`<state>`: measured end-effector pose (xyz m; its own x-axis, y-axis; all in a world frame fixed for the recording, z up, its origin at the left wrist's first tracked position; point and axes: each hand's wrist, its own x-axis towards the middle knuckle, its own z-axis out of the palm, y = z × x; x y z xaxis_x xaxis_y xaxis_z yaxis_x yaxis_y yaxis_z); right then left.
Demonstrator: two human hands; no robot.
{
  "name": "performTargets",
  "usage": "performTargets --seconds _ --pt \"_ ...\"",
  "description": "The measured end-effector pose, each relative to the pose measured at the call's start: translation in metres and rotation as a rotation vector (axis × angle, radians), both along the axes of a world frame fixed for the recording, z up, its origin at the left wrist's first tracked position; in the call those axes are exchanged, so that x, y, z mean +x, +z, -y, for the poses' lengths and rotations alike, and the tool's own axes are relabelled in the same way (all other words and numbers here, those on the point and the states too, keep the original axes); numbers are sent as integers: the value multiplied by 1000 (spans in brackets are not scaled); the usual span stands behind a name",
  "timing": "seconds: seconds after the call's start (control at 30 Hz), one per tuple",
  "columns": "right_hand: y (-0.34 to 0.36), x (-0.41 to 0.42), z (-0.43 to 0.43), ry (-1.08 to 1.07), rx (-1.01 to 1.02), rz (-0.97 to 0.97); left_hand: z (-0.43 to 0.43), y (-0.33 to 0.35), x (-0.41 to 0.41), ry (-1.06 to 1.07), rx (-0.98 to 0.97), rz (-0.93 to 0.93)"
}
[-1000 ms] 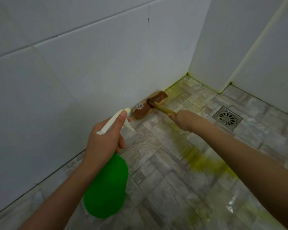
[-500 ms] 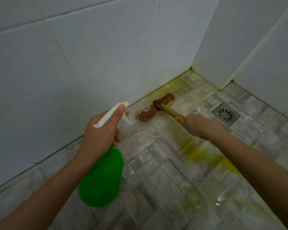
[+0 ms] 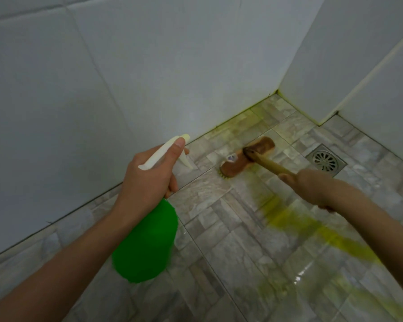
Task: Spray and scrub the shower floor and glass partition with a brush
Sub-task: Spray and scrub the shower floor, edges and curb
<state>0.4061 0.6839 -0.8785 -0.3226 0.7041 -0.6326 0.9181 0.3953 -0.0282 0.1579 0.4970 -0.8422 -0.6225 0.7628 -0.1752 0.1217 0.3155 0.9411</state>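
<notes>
Mid-frame, my right hand point(image 3: 312, 188) is gripping the brown wooden brush point(image 3: 247, 159), left hand point(image 3: 147, 180) clutching the green plastic spray bottle point(image 3: 147, 242); bristles need pressing flat.

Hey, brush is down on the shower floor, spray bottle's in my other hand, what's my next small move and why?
Probably drag the brush back toward you over the yellow-green streak. Your right hand grips its handle, the bristles sit on the tiles, and that streak looks thick, so the spray bottle in your left hand can likely wait.
</notes>
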Motion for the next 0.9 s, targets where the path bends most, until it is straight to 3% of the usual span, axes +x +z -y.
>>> performTargets --seconds 0.07,0.23,0.43,0.63,0.9 --pt "1 -14 -6 -7 3 2 -1 0 0 -14 -12 -1" --pt "-23 -66 -58 -26 106 -199 -7 -4 7 -41 -42 15" --pt "-16 29 -31 -113 -17 -13 -19 -6 11 -58 -49 31" --pt "-29 -49 -100 -157 58 -174 -35 -4 26 -102 -57 13" --pt "-8 17 -82 -299 0 23 -51 0 35 -116 -25 34"
